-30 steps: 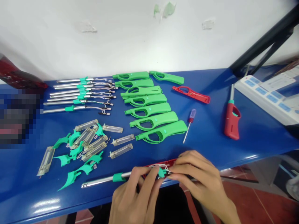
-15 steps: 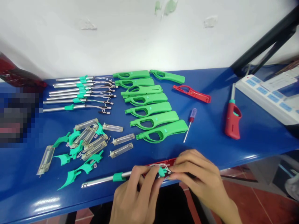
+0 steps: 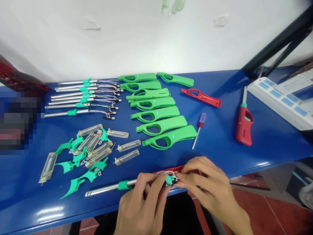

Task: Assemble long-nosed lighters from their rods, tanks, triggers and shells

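At the table's front edge, a red lighter casing half (image 3: 179, 169) lies under my fingers with white wires (image 3: 168, 172) across it. A metal lighter tube (image 3: 102, 190) with a green collar (image 3: 123, 185) sticks out to its left. My left hand (image 3: 144, 205) is closed, its fingertips pinching around a green trigger (image 3: 169, 180) at the casing. My right hand (image 3: 207, 186) is closed too, with thumb and fingers pressed on a small black part at the wire ends, mostly hidden by the fingertips. Both hands nearly meet over the casing.
Green lighter casings (image 3: 161, 125) lie in a column; metal tubes with wires (image 3: 80, 96) are at back left. Clear fuel tanks (image 3: 128, 146) and green triggers (image 3: 73, 187) lie left. A screwdriver (image 3: 200, 125), red casing half (image 3: 202, 98), red lighter (image 3: 244, 125) and power strip (image 3: 281, 101) are right.
My right fingertips have shifted very slightly at the black part. My left hand and the other things stay where they were.
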A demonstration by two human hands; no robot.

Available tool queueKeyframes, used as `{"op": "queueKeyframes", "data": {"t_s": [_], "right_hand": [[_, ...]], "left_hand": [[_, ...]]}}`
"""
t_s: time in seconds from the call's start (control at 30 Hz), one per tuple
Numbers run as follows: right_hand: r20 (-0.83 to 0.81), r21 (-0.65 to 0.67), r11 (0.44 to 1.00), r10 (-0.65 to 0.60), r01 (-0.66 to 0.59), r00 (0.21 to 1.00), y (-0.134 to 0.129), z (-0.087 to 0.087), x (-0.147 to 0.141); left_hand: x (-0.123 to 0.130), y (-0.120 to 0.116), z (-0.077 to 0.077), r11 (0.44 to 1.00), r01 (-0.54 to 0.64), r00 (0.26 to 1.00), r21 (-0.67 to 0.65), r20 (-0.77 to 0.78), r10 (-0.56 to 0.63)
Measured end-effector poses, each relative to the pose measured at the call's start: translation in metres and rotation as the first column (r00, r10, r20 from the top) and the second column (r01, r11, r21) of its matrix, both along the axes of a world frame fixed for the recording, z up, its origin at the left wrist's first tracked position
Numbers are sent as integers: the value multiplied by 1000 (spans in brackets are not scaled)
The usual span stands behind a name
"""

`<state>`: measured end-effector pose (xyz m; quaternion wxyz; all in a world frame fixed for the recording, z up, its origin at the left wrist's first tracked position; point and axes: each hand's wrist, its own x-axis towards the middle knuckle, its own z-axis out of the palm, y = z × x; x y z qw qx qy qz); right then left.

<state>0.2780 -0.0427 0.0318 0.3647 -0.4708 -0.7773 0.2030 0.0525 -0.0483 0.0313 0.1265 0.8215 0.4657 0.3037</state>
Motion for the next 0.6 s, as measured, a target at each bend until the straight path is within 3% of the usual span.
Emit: {"op": "queueKeyframes", "data": {"t_s": [0.4, 0.6], "right_hand": [[93, 96, 995, -16, 7, 996, 0, 2, -3], [17, 98, 994, -42, 40, 999, -2, 0, -4]], "left_hand": [[-4, -1, -1, 999, 31, 999, -6, -7, -31], [-5, 0, 0, 999, 40, 999, -9, 12, -40]]}}
